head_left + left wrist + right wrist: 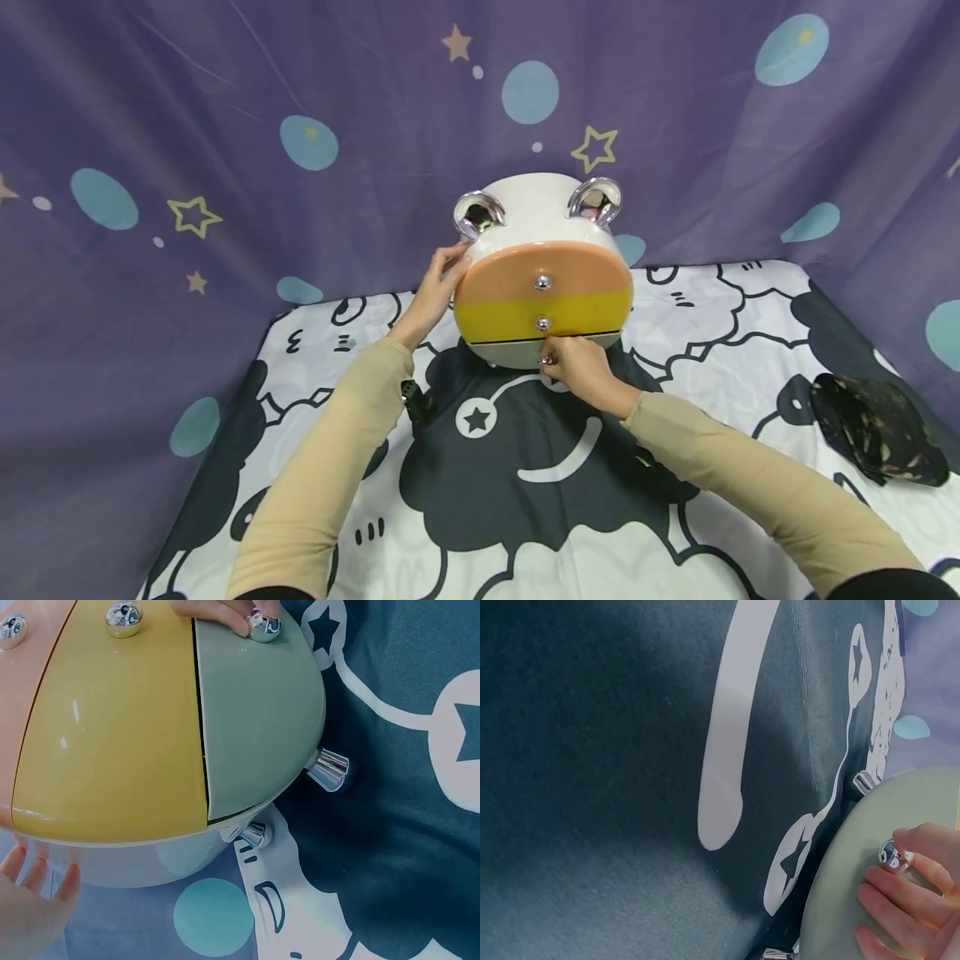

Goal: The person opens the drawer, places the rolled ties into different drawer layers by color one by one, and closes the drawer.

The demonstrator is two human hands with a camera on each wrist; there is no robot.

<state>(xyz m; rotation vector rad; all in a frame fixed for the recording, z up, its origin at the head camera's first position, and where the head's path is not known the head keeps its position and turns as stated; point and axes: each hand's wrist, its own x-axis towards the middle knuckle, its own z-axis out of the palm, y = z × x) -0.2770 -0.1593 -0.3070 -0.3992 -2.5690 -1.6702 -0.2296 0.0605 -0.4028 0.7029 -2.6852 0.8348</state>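
Note:
A rounded white cabinet (534,204) with chrome ears stands at the far middle of the cloth. Its front has an orange drawer (498,275), a yellow drawer (498,318) and a pale green bottom drawer (259,727). A dark line, wider than the one above the yellow drawer, runs along the green drawer's upper edge. My right hand (581,371) pinches the green drawer's round chrome knob (892,855) between thumb and fingers. Fairly straight fingers of my left hand (435,292) rest against the cabinet's white left side, near the ear; in the left wrist view this hand (34,907) is partly cut off.
Short chrome feet (330,769) hold the cabinet up. A crumpled dark patterned bag or cloth (877,429) lies at the right. The cartoon-print cloth (600,550) covers the surface, and a purple curtain (375,67) hangs right behind the cabinet.

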